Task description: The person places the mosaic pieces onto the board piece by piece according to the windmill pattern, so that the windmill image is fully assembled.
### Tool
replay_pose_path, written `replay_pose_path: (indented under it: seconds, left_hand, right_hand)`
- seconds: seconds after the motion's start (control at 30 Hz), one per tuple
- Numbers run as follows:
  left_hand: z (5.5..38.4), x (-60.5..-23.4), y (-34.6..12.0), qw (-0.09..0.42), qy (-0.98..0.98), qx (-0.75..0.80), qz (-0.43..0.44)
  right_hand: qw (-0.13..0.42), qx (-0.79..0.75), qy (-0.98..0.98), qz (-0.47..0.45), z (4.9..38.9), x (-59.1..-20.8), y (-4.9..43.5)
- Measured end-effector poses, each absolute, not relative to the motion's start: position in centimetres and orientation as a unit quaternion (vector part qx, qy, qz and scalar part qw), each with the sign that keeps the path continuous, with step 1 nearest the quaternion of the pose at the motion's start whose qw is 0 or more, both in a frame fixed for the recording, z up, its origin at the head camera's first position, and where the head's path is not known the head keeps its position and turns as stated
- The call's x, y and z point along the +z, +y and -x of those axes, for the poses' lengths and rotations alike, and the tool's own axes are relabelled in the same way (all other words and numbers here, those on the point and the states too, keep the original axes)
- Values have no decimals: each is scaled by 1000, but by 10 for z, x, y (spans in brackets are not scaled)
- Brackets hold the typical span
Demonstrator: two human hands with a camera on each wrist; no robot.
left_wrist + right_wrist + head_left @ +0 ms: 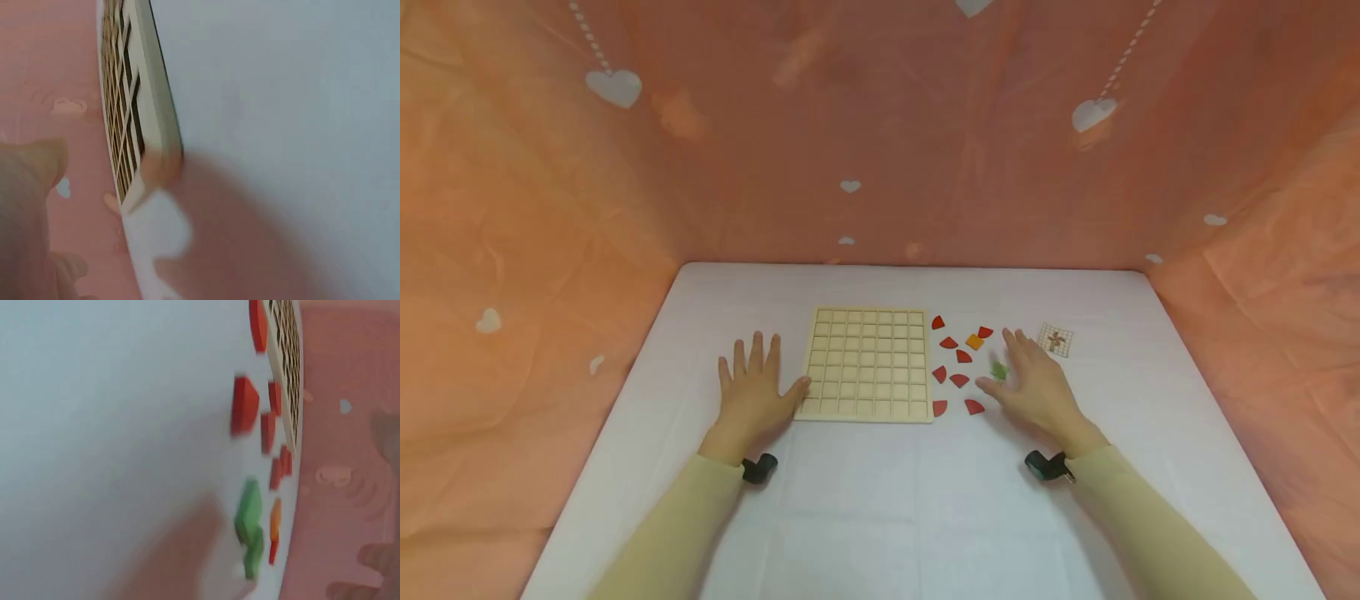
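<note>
A pale wooden grid board (868, 362) lies flat on the white table, its square cells bare. Left of it is my left hand (752, 404), fingers straight and spread, holding nothing; the thumb reaches over the board's edge. Whether it touches cannot be told. To the board's right lie several red quarter-round pieces (959, 381) and an orange square piece (974, 342). My right hand (1037, 387) extends its fingers above the table beside green pieces (998, 370), partly shaded by it. In the right wrist view two green pieces (249, 511) lie close together, apart from the fingers.
A small card (1056, 340) with a printed grid and pinwheel pattern lies beyond the right hand. Pink cloth (880, 133) with white hearts hangs behind and on both sides of the table (850, 500). A dark wrist camera (760, 469) is strapped at each wrist.
</note>
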State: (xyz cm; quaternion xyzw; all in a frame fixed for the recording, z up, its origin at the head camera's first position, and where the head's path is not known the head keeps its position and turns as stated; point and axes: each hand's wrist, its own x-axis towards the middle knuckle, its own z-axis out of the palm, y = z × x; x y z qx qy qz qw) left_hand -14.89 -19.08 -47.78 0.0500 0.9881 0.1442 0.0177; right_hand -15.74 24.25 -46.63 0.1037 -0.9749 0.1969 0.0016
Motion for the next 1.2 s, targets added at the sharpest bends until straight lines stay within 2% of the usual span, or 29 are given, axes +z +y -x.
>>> replay_pose_path:
  seconds: [0.13,0.4,0.83,0.97,1.2]
  left_hand:
    - [149,-487,-183,53,976,204,-59]
    - [149,-491,-170,81,931,351,-51]
    - [159,-499,-168,57,892,447,-36]
    - [160,-500,-171,71,892,445,-32]
    - [162,-496,-180,70,936,343,-47]
  right_hand:
    - [-20,261,-959,-106,156,-471,233]
    - [-84,360,-926,-84,151,-480,225]
    - [-98,378,-914,-107,147,-492,223]
    - [-98,367,-919,-105,147,-494,223]
    - [-88,354,-924,-110,148,-496,224]
